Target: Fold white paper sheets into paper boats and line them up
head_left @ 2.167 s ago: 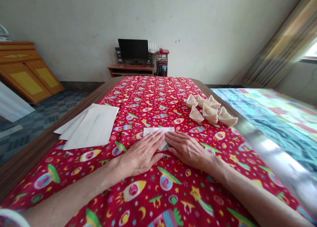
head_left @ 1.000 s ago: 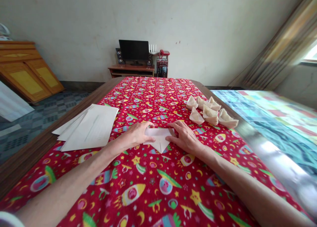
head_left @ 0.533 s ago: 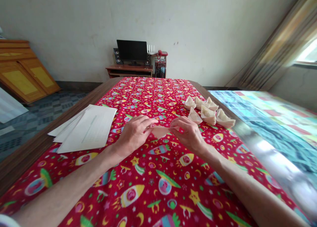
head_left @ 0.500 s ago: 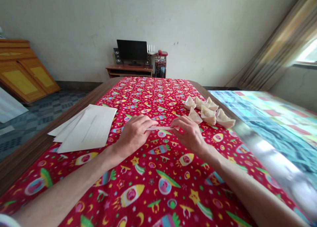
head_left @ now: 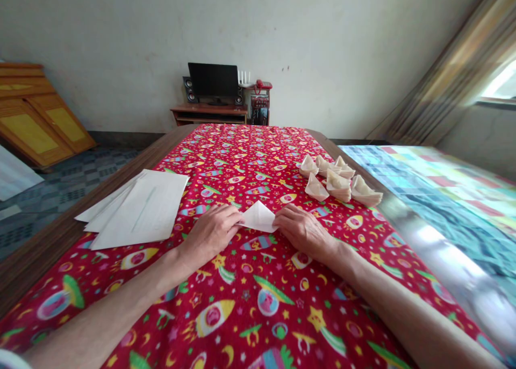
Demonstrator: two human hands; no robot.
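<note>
A folded white sheet of paper (head_left: 258, 217) with a pointed top lies between my hands, over the red patterned cloth. My left hand (head_left: 213, 229) has its fingers closed on the paper's left corner. At the right corner, my right hand (head_left: 302, 228) pinches the same sheet, its thumb mostly hidden. Several stacks of folded paper boats (head_left: 338, 185) stand beyond my right hand, their peaked ends pointing up. To the left of my left hand rests a fanned pile of flat paper sheets (head_left: 141, 210), the top one with faint print.
The red cloth (head_left: 250, 315) covers most of a brown wooden table (head_left: 30, 269). At the far wall a black monitor (head_left: 213, 84) with speakers sits on a small desk. A bed (head_left: 439, 197) with a blue and checked cover is at the right, a wooden cabinet (head_left: 44, 111) at the left.
Seen edge-on before, the paper now shows its triangular face, tipped back with its point away from me. Both hands have come down and a little closer to me, still holding its ends.
</note>
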